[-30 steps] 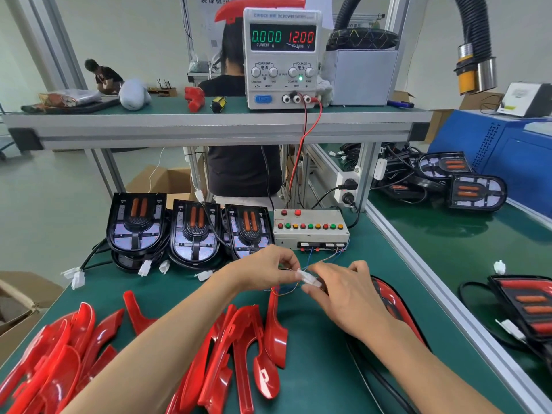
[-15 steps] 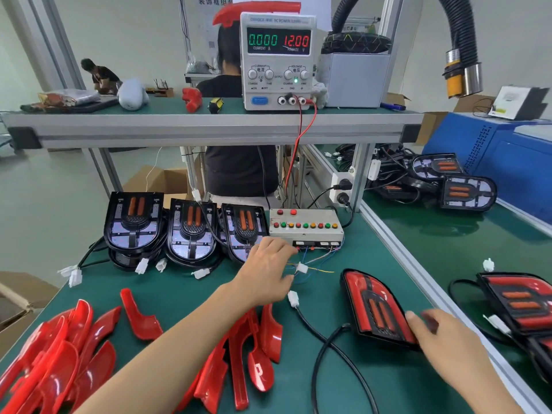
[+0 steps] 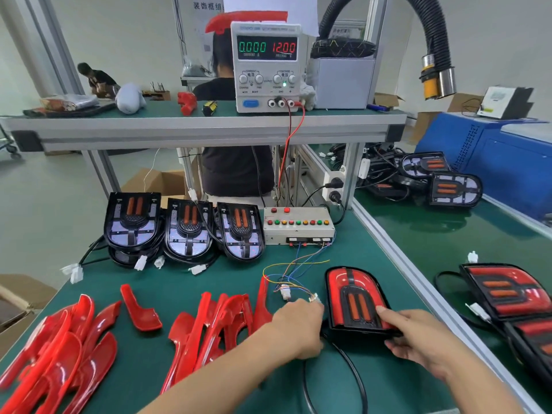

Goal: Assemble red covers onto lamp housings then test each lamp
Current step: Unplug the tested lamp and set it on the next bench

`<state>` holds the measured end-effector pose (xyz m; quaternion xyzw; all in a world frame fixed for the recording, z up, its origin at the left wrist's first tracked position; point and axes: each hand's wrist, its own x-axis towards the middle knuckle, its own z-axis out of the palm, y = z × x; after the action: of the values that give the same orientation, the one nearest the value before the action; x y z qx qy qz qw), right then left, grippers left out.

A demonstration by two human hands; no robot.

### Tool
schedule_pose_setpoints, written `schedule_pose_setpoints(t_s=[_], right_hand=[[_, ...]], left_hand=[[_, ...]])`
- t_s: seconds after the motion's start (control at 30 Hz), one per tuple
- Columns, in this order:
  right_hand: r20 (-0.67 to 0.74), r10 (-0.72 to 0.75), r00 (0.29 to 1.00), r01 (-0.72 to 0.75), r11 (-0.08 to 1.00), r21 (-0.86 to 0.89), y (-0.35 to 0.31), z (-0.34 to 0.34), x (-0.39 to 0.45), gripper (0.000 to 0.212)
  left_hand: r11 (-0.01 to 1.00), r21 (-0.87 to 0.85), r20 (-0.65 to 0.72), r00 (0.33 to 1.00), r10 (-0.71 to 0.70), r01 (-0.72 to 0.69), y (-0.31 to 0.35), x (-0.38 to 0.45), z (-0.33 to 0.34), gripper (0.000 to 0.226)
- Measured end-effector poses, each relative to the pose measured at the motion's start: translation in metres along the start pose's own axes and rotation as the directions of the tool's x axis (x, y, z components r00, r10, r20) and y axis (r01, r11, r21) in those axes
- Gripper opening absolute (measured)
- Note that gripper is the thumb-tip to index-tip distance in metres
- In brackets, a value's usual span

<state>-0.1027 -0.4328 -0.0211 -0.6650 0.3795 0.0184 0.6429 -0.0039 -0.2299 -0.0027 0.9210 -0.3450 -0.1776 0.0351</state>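
A lamp with its red cover fitted [image 3: 355, 300] lies flat on the green bench at front centre-right. My right hand [image 3: 415, 339] grips its near right edge, thumb on the red face. My left hand [image 3: 297, 327] is curled at the lamp's near left corner, where the black cable [image 3: 355, 372] leaves it; what the fingers hold is hidden. Three uncovered black housings [image 3: 185, 231] lean in a row behind. Loose red covers [image 3: 56, 351] lie in piles at the left. The test box [image 3: 298, 225] trails coloured wires to a white connector [image 3: 286, 292].
A power supply [image 3: 265, 61] on the upper shelf reads 0.000 and 12.00. More covered lamps [image 3: 513, 297] lie on the right-hand bench, with uncovered housings [image 3: 454, 189] further back. An aluminium rail [image 3: 418, 282] divides the two benches. A person sits behind the shelf.
The two connectors were parted and the tester's plug dropped on the bench. My right hand moved out to the lamp's right side and then took its edge; my left hand came down to its left corner.
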Motion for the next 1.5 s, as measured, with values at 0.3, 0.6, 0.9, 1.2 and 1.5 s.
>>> schedule_pose_setpoints(t_s=[0.3,0.6,0.9,1.2,1.5], right_hand=[[0.132,0.003,0.991,-0.048,0.938,0.342,0.017,0.001,-0.031,0.049],[0.196,-0.249,0.948,0.152,0.9,0.408,0.046,-0.007,-0.056,0.045],[0.173,-0.319,0.932,0.184,0.826,0.532,0.038,0.006,-0.066,0.05],[0.089,-0.35,0.933,0.226,0.759,0.611,0.05,-0.006,-0.092,0.048],[-0.279,-0.351,0.894,0.429,0.488,0.76,0.085,-0.051,-0.124,0.053]], left_hand=[[0.964,0.258,-0.115,0.988,0.098,-0.066,0.005,0.002,0.012,0.047],[0.84,-0.421,-0.296,0.927,0.231,-0.343,0.003,0.008,-0.012,0.018],[0.499,-0.799,-0.233,0.937,0.258,-0.336,0.011,0.016,-0.036,0.024],[0.545,-0.739,-0.348,0.917,0.194,-0.395,0.061,0.019,-0.038,0.032],[0.552,-0.626,-0.272,0.818,0.506,-0.55,0.164,0.01,-0.048,0.039]])
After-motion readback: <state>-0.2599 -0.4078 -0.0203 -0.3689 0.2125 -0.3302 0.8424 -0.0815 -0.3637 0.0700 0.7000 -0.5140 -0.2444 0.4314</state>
